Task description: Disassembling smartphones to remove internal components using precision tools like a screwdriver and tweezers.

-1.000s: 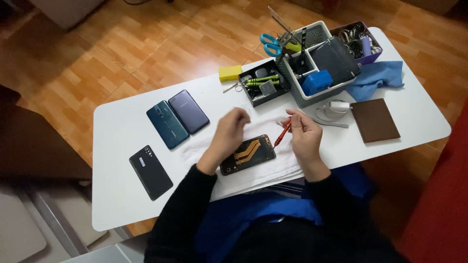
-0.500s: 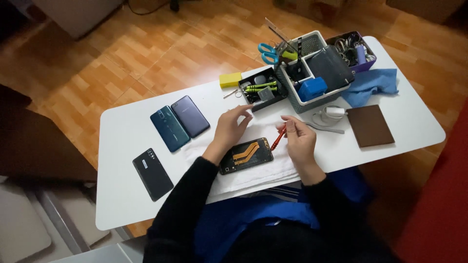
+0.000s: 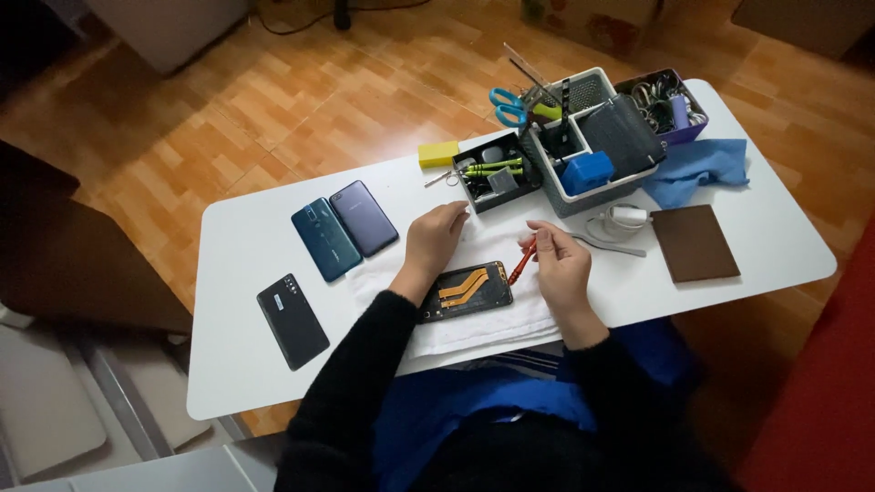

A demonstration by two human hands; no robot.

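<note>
An opened phone (image 3: 467, 290) with orange flex cables showing lies on a white cloth (image 3: 483, 321) at the table's near edge. My left hand (image 3: 432, 240) rests on the cloth just above the phone's left end, fingers curled, reaching toward the small black tray (image 3: 496, 174); whether it pinches anything I cannot tell. My right hand (image 3: 558, 271) grips a red screwdriver (image 3: 521, 261), its tip pointing down at the phone's right end.
Two phones, teal (image 3: 325, 239) and purple (image 3: 364, 217), lie side by side at left; a black one (image 3: 293, 308) nearer the edge. A grey organiser (image 3: 592, 146) with scissors and tools, a blue cloth (image 3: 698, 168), a brown pad (image 3: 694, 242) and a yellow block (image 3: 438, 153) sit behind and right.
My left hand has slid up off the phone toward the black tray. My right hand has shifted slightly with the red screwdriver; the view moved a little.
</note>
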